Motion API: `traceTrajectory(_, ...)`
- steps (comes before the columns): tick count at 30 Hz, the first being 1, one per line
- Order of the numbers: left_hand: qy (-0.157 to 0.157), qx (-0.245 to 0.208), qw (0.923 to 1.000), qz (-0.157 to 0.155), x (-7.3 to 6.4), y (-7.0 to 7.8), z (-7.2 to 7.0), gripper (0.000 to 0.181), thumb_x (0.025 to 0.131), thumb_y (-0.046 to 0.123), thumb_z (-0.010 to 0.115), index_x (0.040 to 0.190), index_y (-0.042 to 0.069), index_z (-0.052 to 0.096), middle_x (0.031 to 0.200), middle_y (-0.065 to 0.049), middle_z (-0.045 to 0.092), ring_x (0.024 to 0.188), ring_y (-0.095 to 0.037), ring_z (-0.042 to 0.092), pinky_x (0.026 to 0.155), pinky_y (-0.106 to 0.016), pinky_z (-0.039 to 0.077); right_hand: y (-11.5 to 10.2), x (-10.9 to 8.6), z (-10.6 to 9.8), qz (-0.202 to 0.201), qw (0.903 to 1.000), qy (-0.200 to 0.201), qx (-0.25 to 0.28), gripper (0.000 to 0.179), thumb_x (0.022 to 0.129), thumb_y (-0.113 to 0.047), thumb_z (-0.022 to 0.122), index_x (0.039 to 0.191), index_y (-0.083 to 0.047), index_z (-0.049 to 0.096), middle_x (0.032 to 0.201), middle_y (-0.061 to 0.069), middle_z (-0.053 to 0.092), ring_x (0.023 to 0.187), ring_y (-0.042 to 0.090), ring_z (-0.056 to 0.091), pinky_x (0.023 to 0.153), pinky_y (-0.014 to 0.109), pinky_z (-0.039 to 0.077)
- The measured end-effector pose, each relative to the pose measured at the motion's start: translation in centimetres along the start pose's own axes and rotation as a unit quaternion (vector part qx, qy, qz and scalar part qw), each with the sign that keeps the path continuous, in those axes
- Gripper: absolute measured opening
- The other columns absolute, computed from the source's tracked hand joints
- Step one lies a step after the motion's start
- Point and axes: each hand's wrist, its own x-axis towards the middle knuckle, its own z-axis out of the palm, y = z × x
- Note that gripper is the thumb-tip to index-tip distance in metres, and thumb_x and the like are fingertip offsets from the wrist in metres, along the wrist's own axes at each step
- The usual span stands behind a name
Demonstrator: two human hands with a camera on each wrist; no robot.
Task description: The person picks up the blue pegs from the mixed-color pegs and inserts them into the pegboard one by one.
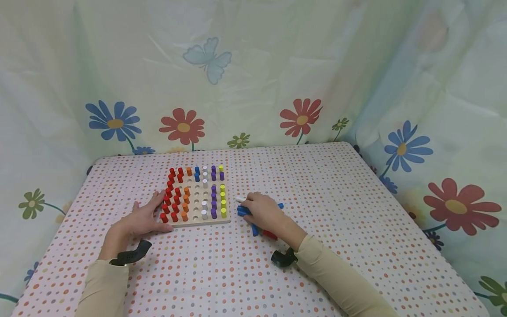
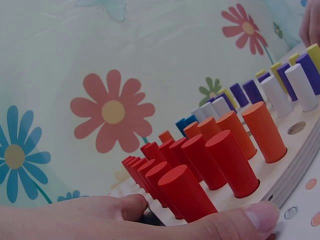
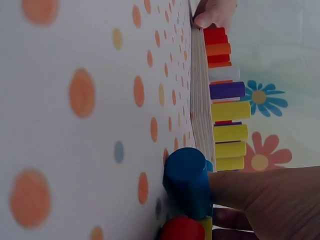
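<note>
On the white, dotted counter [image 1: 336,198], the pale wooden pegboard [image 1: 215,223] could be skewed if pushed by the spread left grip [image 1: 144,218], while under the right grip [image 1: 264,212], whose pinch cannot be told, loose blue cylindrical pegs [image 1: 255,230] right of the pegboard could be scattered by a nudge.

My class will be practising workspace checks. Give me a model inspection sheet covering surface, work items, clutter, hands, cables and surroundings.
Surface: table covered in white, dotted material.
Work items: wooden pegboard with upright pegs in red, orange, blue, white, purple and yellow; some holes vacant. Loose pegs, including blue, red and white, lie to its right.
Clutter: nothing seen.
Left hand: touches the board's left side and near-left corner.
Right hand: over the loose pegs; whether it grips one is unclear.
Cables: nothing seen.
Surroundings: pale curtain printed with flowers and a butterfly.
</note>
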Motion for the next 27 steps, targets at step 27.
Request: traceTrajectory(27, 0.011, 0.028, 0.9995, 0.011, 0.4, -0.3, 0.2, 0.123, 0.057, 0.059, 0.074, 0.146, 0.013, 0.003, 0.151, -0.017, -0.008, 0.137, -0.038, -0.012, 0.098, -0.064, -0.021, 2.6, -0.1, -0.3, 0.063, 0.9979, 0.001, 0.012, 0.034, 0.078, -0.036, 0.068, 0.108, -0.02, 0.066, 0.101, -0.002, 0.058, 0.084, 0.01, 0.051, 0.071, 0.024, 0.048)
